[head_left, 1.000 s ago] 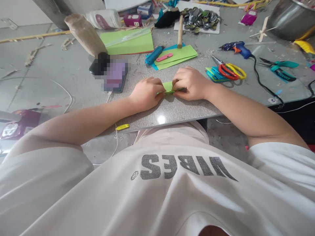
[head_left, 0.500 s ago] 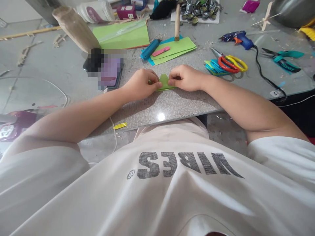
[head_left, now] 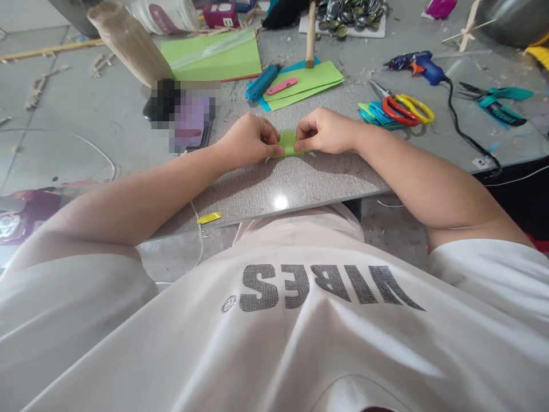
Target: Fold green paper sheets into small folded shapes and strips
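A small folded piece of green paper (head_left: 289, 143) lies between my hands, close to the table's front edge. My left hand (head_left: 253, 139) pinches its left side between thumb and curled fingers. On the other side, my right hand (head_left: 326, 133) grips the paper the same way. The fingertips cover both ends of the paper, so only its middle shows. Just beyond my hands are green paper sheets (head_left: 319, 86) over a blue one, with a blue cylindrical tool (head_left: 262, 83) and a pink-handled folding cutter (head_left: 282, 86) on top.
Right of my hands, red and yellow scissors (head_left: 403, 110) rest on folded blue papers (head_left: 380, 116). Farther right are a blue glue gun (head_left: 422, 67) and teal pliers (head_left: 500, 103). A phone (head_left: 193, 120) lies at left, near a wooden piece (head_left: 128, 46). Bottle caps (head_left: 351, 14) are piled at the back.
The green paper's pointed upper part now looks lower and flatter between my fingers. Both hands stay in nearly the same place, still pinching it. The view has shifted slightly.
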Motion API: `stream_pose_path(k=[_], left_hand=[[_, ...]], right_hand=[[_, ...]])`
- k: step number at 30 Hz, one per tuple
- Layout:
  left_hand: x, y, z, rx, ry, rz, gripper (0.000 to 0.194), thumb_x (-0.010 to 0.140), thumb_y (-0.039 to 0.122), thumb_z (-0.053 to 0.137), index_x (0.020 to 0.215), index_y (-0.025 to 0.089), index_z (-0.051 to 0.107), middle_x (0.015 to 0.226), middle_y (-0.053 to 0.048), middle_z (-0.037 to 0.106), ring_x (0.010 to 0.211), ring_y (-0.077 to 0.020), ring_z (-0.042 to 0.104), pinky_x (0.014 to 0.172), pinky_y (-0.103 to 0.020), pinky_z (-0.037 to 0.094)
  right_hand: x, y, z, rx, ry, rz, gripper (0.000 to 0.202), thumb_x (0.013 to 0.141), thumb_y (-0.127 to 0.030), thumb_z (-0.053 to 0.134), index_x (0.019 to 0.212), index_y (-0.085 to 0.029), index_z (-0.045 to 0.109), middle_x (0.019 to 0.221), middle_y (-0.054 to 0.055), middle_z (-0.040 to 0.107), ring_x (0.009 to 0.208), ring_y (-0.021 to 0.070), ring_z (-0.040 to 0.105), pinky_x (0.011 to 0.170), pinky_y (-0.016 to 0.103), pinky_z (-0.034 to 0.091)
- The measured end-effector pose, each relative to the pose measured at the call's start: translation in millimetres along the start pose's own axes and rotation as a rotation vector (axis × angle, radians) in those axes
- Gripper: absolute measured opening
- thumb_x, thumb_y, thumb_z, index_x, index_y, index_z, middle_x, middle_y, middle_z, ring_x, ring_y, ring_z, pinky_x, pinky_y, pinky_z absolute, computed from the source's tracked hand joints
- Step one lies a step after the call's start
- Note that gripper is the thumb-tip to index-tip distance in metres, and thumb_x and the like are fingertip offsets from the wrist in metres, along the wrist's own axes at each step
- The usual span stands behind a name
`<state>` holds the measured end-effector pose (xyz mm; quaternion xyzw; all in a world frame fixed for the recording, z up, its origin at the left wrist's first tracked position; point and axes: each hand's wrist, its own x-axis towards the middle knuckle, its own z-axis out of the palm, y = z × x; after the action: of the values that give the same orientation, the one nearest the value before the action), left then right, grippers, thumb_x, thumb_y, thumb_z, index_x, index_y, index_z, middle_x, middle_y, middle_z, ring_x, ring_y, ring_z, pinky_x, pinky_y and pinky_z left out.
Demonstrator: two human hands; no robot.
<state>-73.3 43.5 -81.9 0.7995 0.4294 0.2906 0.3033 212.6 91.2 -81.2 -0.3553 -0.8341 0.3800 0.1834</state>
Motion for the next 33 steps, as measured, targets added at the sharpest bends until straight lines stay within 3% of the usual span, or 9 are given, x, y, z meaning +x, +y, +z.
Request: stream_pose_path(k=[6, 10, 14, 26, 30, 33], left_hand=[[-1.2, 18.1, 2.8, 0.162, -0.018, -0.122, 0.031, 0.087, 0.032, 0.101, 0.070, 0.025, 0.075, 0.096, -0.005, 0.086, 0.084, -0.0229, 0.071, 0.082, -0.043, 0.059], [-3.0, 26.3, 0.4, 0.231, -0.033, -0.161, 0.030, 0.091, 0.042, 0.095, 0.076, 0.025, 0.076, 0.096, -0.005, 0.085, 0.090, -0.0250, 0.072, 0.087, -0.044, 0.061], [-4.4, 28.0, 0.0, 0.261, -0.033, -0.171, 0.029, 0.089, 0.046, 0.092, 0.077, 0.026, 0.076, 0.096, -0.006, 0.085, 0.092, -0.0272, 0.074, 0.085, -0.044, 0.061], [-3.9, 39.8, -0.5, 0.321, -0.082, -0.206, 0.031, 0.092, 0.039, 0.091, 0.076, 0.025, 0.068, 0.103, -0.007, 0.084, 0.098, -0.0279, 0.076, 0.091, -0.047, 0.060], [-3.5, 35.1, -1.9, 0.302, -0.055, -0.241, 0.035, 0.089, 0.042, 0.101, 0.094, 0.026, 0.069, 0.102, -0.004, 0.083, 0.095, -0.0252, 0.072, 0.086, -0.044, 0.058], [-4.9, 28.6, -3.8, 0.309, -0.082, -0.142, 0.037, 0.096, 0.051, 0.100, 0.111, 0.026, 0.077, 0.116, -0.007, 0.081, 0.099, -0.0259, 0.073, 0.089, -0.047, 0.063]], right_hand=[[-4.1, -7.0, -1.0, -0.063, -0.015, -0.060, 0.042, 0.086, -0.042, 0.112, 0.079, -0.026, 0.074, 0.068, -0.003, 0.061, 0.078, 0.0218, 0.059, 0.076, 0.041, 0.047], [-11.4, -32.5, -5.7, -0.201, -0.096, 0.075, 0.031, 0.097, -0.036, 0.100, 0.087, -0.023, 0.074, 0.083, 0.000, 0.070, 0.091, 0.0236, 0.065, 0.085, 0.039, 0.049], [-14.7, -49.7, -6.7, -0.268, -0.121, 0.149, 0.025, 0.100, -0.032, 0.096, 0.090, -0.022, 0.075, 0.092, 0.003, 0.076, 0.097, 0.0256, 0.068, 0.090, 0.040, 0.052], [-9.3, -35.1, 3.0, -0.297, -0.022, 0.142, 0.022, 0.098, -0.040, 0.099, 0.099, -0.025, 0.083, 0.095, 0.006, 0.081, 0.094, 0.0294, 0.074, 0.085, 0.045, 0.055], [-8.7, -32.7, 3.9, -0.306, -0.026, 0.128, 0.027, 0.097, -0.047, 0.101, 0.102, -0.026, 0.085, 0.095, 0.007, 0.082, 0.093, 0.0307, 0.075, 0.084, 0.047, 0.057], [-9.0, -33.3, 4.7, -0.313, -0.010, 0.117, 0.030, 0.097, -0.047, 0.103, 0.104, -0.026, 0.083, 0.098, 0.007, 0.082, 0.093, 0.0305, 0.075, 0.086, 0.047, 0.058]])
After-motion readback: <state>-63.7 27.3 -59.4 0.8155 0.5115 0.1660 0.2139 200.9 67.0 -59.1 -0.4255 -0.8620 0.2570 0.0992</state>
